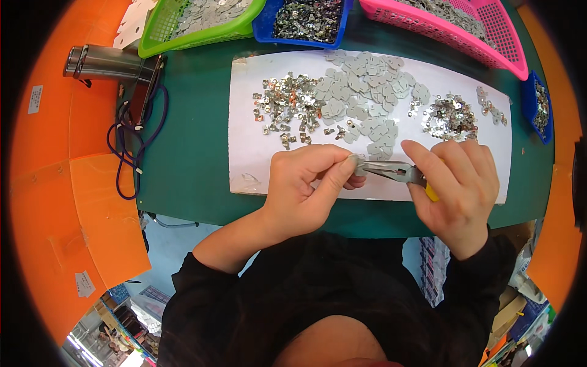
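Between thumb and fingers, my left hand (pixel 309 186) pinches a small flat grey plate (pixel 359 164). My right hand (pixel 457 189) is wrapped round the yellow handles of long-nose pliers (pixel 391 170). The pliers' tips point left and meet the grey plate; what lies between the jaws is too small to make out. Just beyond my hands, a heap of similar grey plates (pixel 367 85) covers the middle of a white sheet (pixel 244 147). Small shiny metal clips (pixel 287 104) lie scattered left of the heap, and a pile of small metal pieces (pixel 451 116) lies right of it.
Along the far edge of the green table (pixel 189 177) stand a green basket (pixel 202 37), a blue bin (pixel 302 41) and a pink basket (pixel 452 46), all holding parts. A smaller blue tray (pixel 538 107) sits far right. A metal cylinder (pixel 107 63) and dark cord (pixel 162 116) are at left.
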`<state>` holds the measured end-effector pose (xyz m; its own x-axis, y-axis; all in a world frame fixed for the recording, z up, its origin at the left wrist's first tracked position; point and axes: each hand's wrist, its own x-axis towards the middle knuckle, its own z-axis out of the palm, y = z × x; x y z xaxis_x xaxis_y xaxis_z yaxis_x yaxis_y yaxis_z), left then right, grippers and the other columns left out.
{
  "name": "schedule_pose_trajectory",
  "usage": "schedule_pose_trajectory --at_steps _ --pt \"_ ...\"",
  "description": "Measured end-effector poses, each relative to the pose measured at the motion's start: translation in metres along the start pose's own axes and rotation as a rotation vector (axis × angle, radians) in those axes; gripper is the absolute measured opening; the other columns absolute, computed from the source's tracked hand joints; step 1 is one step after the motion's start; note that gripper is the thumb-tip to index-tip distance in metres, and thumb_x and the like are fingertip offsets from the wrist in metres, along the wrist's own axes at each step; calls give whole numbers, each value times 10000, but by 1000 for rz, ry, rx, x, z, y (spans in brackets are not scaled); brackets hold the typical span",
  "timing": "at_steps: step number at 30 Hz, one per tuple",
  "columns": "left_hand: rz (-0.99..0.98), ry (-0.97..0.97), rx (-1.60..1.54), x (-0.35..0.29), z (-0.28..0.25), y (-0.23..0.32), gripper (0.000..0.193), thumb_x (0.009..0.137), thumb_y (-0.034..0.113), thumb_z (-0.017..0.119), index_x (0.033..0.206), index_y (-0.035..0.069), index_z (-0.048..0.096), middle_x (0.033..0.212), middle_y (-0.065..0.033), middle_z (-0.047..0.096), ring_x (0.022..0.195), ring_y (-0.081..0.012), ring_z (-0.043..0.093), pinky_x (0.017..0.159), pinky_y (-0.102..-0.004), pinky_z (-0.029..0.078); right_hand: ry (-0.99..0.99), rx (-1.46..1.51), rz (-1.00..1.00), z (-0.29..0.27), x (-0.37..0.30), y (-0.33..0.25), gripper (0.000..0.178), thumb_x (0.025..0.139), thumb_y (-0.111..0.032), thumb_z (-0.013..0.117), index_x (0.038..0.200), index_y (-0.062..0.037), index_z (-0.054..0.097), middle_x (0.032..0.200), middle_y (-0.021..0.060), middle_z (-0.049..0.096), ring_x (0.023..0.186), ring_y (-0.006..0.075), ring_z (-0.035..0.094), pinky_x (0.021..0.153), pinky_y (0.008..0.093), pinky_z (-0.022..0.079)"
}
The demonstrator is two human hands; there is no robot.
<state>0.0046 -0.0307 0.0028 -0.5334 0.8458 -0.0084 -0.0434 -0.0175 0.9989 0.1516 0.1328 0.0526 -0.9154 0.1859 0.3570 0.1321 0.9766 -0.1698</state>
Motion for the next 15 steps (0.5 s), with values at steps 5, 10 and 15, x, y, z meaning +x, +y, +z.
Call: schedule_pose_trajectory --at_steps 5,10,15 --pt "-39 33 -61 2 4 6 170 969 42 563 925 -85 666 790 -107 698 726 -129 683 675 -256 565 73 -40 58 12 -3 -4 482 557 -19 752 1030 -105 718 757 25 537 696 216 501 632 345 391" --pt "-39 69 -123 1 7 4 171 973 34 554 933 -95 659 809 -113 695 731 -131 678 687 -255 563 97 -28 75 16 -2 -6 467 571 -10 752 1028 -101 718 748 27 534 698 216 507 626 341 394" --pt "-14 76 -101 2 7 2 174 976 36 551 938 -96 657 813 -113 694 733 -133 675 690 -253 562 72 -28 77 17 0 -7 460 576 -6 752 1025 -100 719 744 30 536 699 212 511 625 336 399"
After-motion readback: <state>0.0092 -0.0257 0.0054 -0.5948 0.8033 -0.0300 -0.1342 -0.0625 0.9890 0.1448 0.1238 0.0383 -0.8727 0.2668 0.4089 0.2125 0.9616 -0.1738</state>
